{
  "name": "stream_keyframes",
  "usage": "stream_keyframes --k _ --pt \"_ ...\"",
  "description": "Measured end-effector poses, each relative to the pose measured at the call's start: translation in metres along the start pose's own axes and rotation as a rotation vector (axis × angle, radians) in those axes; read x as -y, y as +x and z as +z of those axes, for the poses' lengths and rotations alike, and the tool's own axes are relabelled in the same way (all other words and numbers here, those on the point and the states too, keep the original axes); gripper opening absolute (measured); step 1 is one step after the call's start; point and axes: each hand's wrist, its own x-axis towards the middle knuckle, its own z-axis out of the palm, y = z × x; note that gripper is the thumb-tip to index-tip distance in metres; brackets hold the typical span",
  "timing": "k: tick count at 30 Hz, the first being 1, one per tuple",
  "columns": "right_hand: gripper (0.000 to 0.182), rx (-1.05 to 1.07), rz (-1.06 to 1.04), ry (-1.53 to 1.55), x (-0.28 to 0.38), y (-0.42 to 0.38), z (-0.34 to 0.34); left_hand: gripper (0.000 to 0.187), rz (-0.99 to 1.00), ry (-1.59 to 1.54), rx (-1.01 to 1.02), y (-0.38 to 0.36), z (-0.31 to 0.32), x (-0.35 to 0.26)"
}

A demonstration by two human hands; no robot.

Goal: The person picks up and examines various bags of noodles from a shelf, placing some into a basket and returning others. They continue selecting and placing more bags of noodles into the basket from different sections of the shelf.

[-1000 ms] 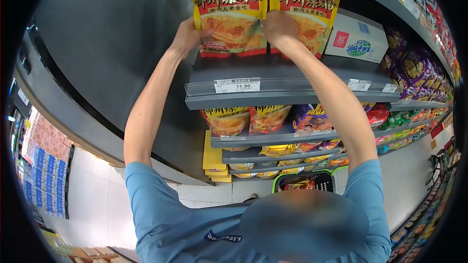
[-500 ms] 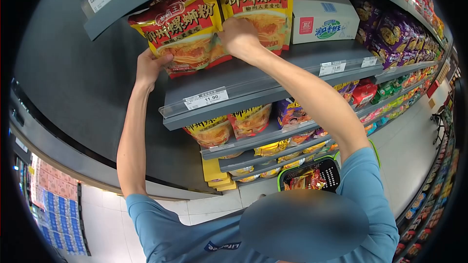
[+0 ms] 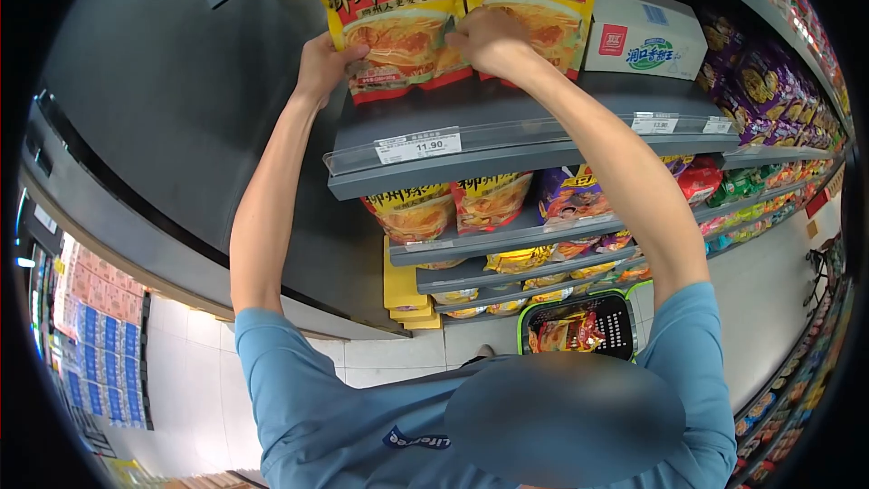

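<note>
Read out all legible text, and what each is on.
"柳州螺蛳粉": left bag and right bag
"柳州人更爱吃": both bags
"霸王": left bag's top; preceding character unclear
"11.90": price tag below bags
"润口香甜王": white box
"Life": blue shirt; rest creased
"柳州": lower bags, partly hidden
Too small or blurred: other price tags, purple packs, remaining print.

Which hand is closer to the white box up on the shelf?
The right hand. It is left of the white box, at the right edge of the left noodle packet. The left hand is farther left, at that packet's other edge.
</note>
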Motion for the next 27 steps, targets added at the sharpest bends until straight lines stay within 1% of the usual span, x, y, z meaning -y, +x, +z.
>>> stream_keyframes --k 1,2,3,4,6,10,12,14,16,17,18,20,21,22,24,25,26,27 --pt "0.031 0.003 -0.004 0.001 -0.001 -0.001 0.003 0.017 -0.039 -0.008 0.011 0.003 -0.001 0.001" --pt "0.029 0.032 -0.061 0.033 -0.001 -0.003 0.007 0.017 -0.078 -0.017 0.024 0.006 -0.001 0.002" --pt "0.028 0.056 -0.118 0.067 -0.002 -0.002 0.012 0.018 -0.086 -0.008 0.05 0.008 -0.003 0.006" --pt "0.028 0.052 -0.118 0.069 -0.002 0.0 0.015 0.018 -0.083 -0.004 0.051 0.011 -0.006 0.009" --pt "0.029 0.051 -0.114 0.068 -0.002 0.003 0.021 0.026 -0.155 0.09 0.113 0.015 -0.009 0.014" --pt "0.035 0.023 -0.181 -0.01 -0.003 -0.002 0.021 0.028 -0.12 0.117 0.117 0.014 -0.011 0.018" --pt "0.034 0.04 -0.183 -0.014 -0.002 -0.007 0.018 0.03 -0.121 0.165 0.037 0.009 -0.008 0.017" --pt "0.034 0.037 -0.194 -0.009 -0.002 -0.01 0.016 0.032 -0.071 0.16 0.003 0.005 -0.007 0.016" --pt "0.032 0.032 -0.274 -0.029 0.0 -0.02 0.013 0.042 0.051 0.331 -0.091 0.001 -0.005 0.012" --pt "0.026 -0.077 -0.336 -0.066 -0.003 -0.023 0.018 0.047 0.045 0.333 -0.113 -0.001 -0.004 0.009" --pt "0.026 -0.09 -0.331 -0.068 -0.004 -0.025 0.018 0.047 0.057 0.334 -0.108 -0.002 -0.002 0.006" --pt "0.018 -0.142 -0.387 -0.121 -0.005 -0.027 0.018 0.047 0.173 0.291 -0.242 -0.003 0.003 -0.001" --pt "0.014 -0.194 -0.41 -0.099 -0.005 -0.029 0.019 0.048 0.136 0.286 -0.263 -0.001 0.003 -0.007" --pt "0.014 -0.203 -0.403 -0.102 -0.006 -0.027 0.017 0.048 0.146 0.285 -0.257 0.006 0.002 -0.011" --pt "0.013 -0.269 -0.473 -0.087 -0.004 -0.022 0.013 0.046 0.258 0.117 -0.306 0.019 -0.001 -0.02" --pt "0.02 -0.269 -0.464 -0.069 0.006 -0.025 -0.001 0.041 0.187 0.004 -0.325 0.018 0.003 -0.042" --pt "0.02 -0.273 -0.466 -0.071 0.011 -0.021 -0.009 0.041 0.191 0.003 -0.327 0.019 0.005 -0.054" --pt "0.025 -0.303 -0.461 -0.086 0.015 -0.012 -0.017 0.036 0.214 -0.076 -0.309 0.024 0.006 -0.063"
